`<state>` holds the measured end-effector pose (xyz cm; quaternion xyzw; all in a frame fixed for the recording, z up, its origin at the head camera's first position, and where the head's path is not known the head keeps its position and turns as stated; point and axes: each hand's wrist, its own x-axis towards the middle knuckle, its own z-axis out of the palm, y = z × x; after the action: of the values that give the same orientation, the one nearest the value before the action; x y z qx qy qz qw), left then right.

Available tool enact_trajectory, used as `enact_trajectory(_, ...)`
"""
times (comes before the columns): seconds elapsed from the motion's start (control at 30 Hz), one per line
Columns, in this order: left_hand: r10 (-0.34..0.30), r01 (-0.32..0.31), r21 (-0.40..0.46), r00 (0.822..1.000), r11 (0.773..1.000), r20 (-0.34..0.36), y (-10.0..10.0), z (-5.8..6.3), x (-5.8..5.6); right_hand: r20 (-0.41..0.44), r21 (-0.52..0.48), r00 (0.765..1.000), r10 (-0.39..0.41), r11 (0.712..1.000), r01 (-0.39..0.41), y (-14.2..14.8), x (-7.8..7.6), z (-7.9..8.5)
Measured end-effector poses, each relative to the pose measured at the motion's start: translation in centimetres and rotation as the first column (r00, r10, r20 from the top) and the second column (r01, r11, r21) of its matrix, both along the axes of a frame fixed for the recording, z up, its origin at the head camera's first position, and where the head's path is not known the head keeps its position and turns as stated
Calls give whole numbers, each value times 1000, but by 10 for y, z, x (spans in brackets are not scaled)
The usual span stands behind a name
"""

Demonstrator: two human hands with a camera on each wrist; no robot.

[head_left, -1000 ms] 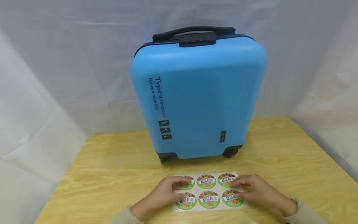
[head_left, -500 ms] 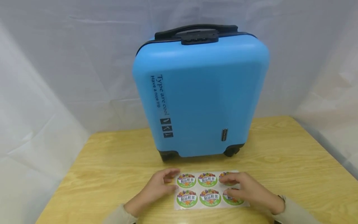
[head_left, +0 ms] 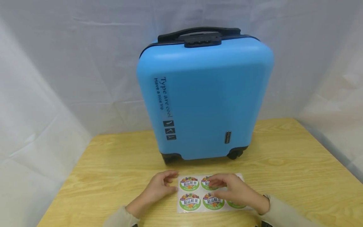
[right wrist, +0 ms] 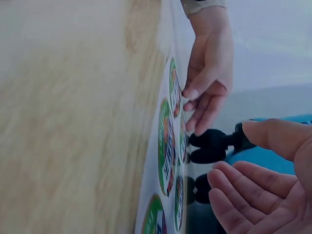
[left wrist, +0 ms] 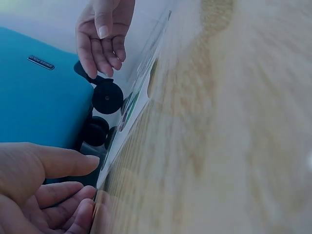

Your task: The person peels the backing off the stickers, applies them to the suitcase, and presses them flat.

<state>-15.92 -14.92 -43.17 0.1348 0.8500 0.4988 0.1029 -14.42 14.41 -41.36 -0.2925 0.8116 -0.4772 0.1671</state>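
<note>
Wooden tabletop [head_left: 113,164], right hand [head_left: 233,190] over sticker sheet [head_left: 200,193], left hand [head_left: 160,186] beside it (fingers of both relaxed, thumbs apart)

A makeshift, studio-like booth rather than a furnished room: pale, creased sheeting [head_left: 65,72] hangs behind a wood-grain table [head_left: 113,157] and along both its sides, screening it on three sides like a photo backdrop. A blue suitcase [head_left: 204,101] stands upright on the tabletop, a sheet of round stickers [head_left: 201,192] lying flat before it. Whether a home, shop or workshop lies beyond the sheeting cannot be told.
</note>
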Motion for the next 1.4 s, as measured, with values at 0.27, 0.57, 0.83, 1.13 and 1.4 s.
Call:
enact_trajectory(0.27, 8, -11, -41, 998, 999, -63, 0, -6, -3, 49, 7, 999, -1, 1000, 1, -23, -3, 3)
enact_trajectory(0.57, -23, -7, -149, 980, 989, -199, 2, -8, -2, 57, 22, 998, 10, 1000, -11, -44, -18, 7)
enact_trajectory(0.83, -48, -1, -193, 967, 981, -248, 1, -10, -1, 58, 12, 998, 26, 1000, -27, -58, -21, 4)
enact_trajectory(1.13, -58, 2, -219, 966, 976, -252, 1, -8, -1, 98, -49, 994, 41, 998, -36, -70, -23, -4)
enact_trajectory(1.4, -74, 16, -223, 964, 975, -254, 2, -8, -4, 143, -86, 989, 41, 996, -29, -70, -23, -6)
